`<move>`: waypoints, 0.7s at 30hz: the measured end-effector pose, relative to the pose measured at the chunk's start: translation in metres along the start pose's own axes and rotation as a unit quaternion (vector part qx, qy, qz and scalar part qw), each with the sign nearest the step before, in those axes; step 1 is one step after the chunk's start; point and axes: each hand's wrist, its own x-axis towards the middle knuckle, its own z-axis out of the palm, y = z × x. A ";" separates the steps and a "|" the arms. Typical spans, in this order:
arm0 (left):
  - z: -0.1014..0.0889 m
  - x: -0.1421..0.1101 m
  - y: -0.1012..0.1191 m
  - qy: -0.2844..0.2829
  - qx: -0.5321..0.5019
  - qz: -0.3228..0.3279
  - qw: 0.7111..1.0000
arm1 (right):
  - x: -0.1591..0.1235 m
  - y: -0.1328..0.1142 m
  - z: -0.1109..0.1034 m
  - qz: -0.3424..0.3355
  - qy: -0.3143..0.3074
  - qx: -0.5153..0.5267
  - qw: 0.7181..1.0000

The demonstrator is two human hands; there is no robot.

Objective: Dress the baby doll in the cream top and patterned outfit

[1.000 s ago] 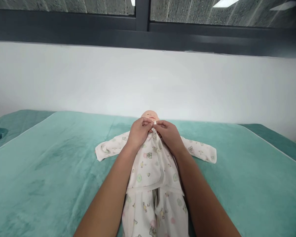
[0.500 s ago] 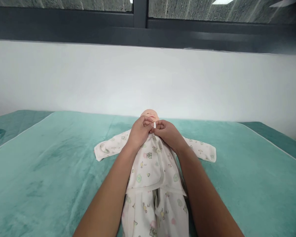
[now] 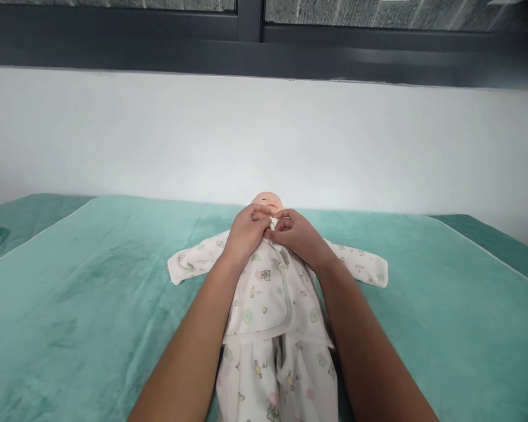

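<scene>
A baby doll (image 3: 267, 199) lies on its back, head toward the wall. It wears a white printed baby jacket (image 3: 264, 299) and matching trousers (image 3: 255, 381), with both sleeves spread out sideways. At the jacket's neckline, my left hand (image 3: 247, 231) pinches the collar edge from the left. My right hand (image 3: 297, 234) pinches the same collar from the right, its fingertips close to those of the left. Between the fingertips shows a small white button (image 3: 274, 222). Another button (image 3: 283, 267) sits lower on the jacket's front edge. My fingers partly hide the collar and the doll's chin.
A green plush cover (image 3: 114, 293) spreads under the doll, with pale seams toward both sides. Behind it rises a white wall (image 3: 264, 135) below a dark window frame (image 3: 158, 44).
The fingers of both hands have shifted slightly at the collar, and the button there now shows its face. The whole view has tilted down a little.
</scene>
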 end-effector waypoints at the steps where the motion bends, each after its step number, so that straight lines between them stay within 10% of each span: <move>1: -0.001 0.000 0.000 -0.005 -0.012 -0.005 1.000 | -0.001 0.000 -0.002 0.005 -0.010 0.016 1.000; 11: 0.006 -0.005 -0.003 0.058 0.348 0.090 0.931 | 0.008 0.014 -0.009 0.004 0.044 0.097 0.994; 21: 0.001 -0.035 -0.010 0.059 0.344 0.197 0.916 | -0.050 -0.021 0.016 -0.015 0.101 -0.251 0.963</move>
